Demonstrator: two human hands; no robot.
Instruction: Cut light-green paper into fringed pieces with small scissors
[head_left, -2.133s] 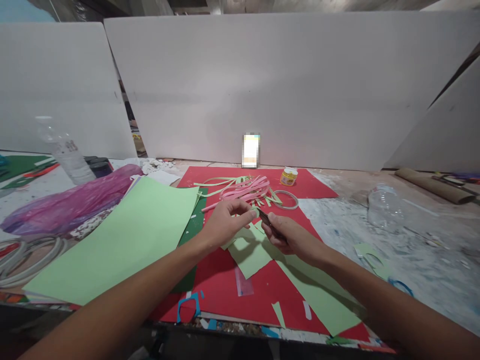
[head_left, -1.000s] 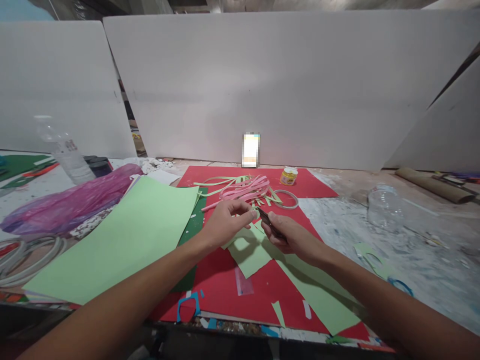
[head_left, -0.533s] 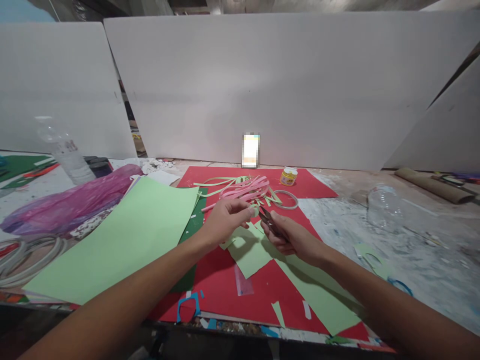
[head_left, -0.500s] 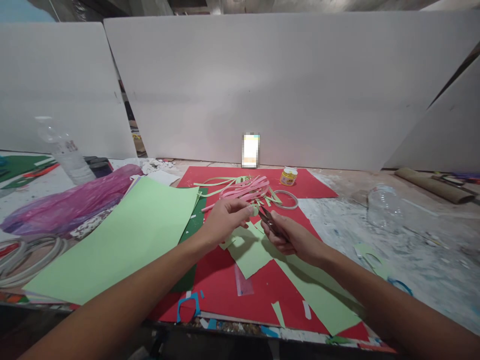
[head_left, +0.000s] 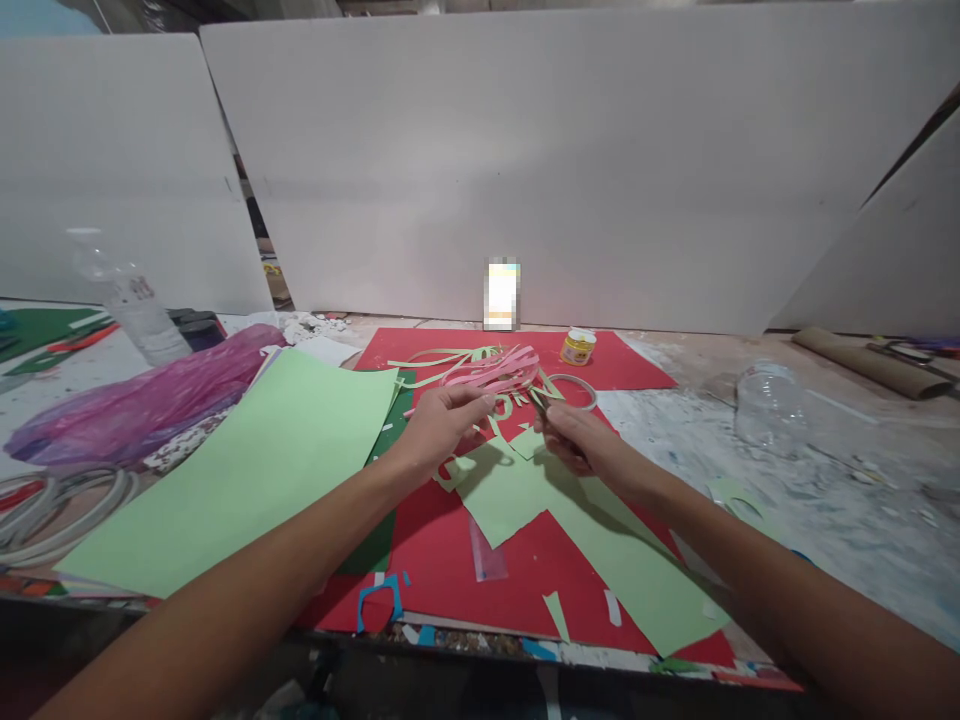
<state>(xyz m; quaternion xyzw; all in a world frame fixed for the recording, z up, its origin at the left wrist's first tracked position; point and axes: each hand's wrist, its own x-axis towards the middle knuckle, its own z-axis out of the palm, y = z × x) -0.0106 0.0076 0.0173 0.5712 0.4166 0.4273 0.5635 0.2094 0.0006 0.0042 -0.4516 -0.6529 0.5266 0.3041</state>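
Observation:
My left hand point(head_left: 441, 428) is closed in a pinch above the red sheet. At its fingertips shows a small curled green paper piece point(head_left: 504, 407); its edges are partly hidden by the fingers. My right hand point(head_left: 589, 440) is wrapped round a pair of dark scissors point(head_left: 540, 402), whose blades point up and left, just apart from the left fingers. Below both hands lie cut green paper sheets point(head_left: 499, 500) with small scraps around them. Behind the fingers rests a bundle of pink paper strips point(head_left: 499, 370), with green strips point(head_left: 427, 362) beside it.
A large green paper stack point(head_left: 247, 470) covers the left side. Farther back are a yellow jar point(head_left: 578, 347), a tape roll point(head_left: 574, 392) and an upright phone point(head_left: 502, 296). A clear bottle point(head_left: 769, 405) lies right; another bottle point(head_left: 135, 305) stands left beside a pink plastic bag point(head_left: 150, 400).
The scissors have drawn slightly up and right, away from the left fingertips. The left hand has shifted a little left, and the round green piece now shows as a thin curl.

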